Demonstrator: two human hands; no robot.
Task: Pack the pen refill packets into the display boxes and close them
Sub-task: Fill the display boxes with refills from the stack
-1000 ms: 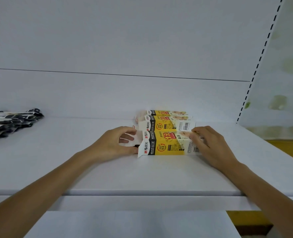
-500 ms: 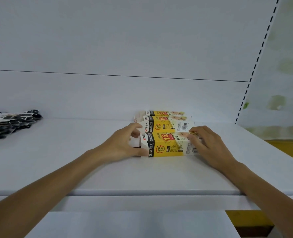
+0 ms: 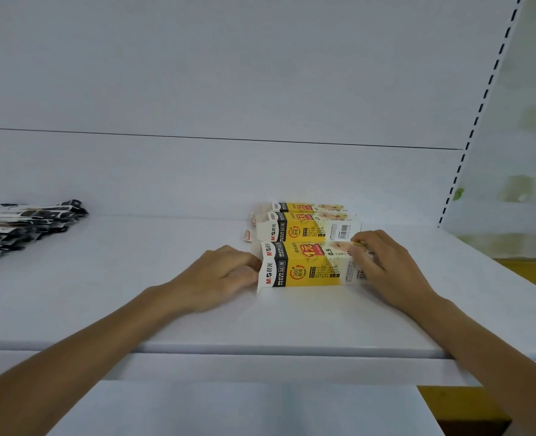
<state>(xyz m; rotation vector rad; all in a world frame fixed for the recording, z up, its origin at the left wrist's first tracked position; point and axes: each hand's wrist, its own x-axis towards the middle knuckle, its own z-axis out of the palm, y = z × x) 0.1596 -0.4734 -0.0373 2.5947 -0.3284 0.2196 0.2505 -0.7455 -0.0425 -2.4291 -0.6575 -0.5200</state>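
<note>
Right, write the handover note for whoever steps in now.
Left hand pushes on the left end of the nearest yellow-and-white cardboard display box; fingertips hidden.
Right hand grips its right end.
Behind: middle box, left flap open, and far box.
Black-and-white refill packets piled far left on the white shelf.
Done: unclear.
Left: close these boxes, pack the pile.

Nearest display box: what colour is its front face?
The nearest display box is yellow with a black band and white ends; head view.

packet pile (image 3: 24,225) cropped left, rearmost box (image 3: 307,206) mostly hidden (print illegible)
</note>
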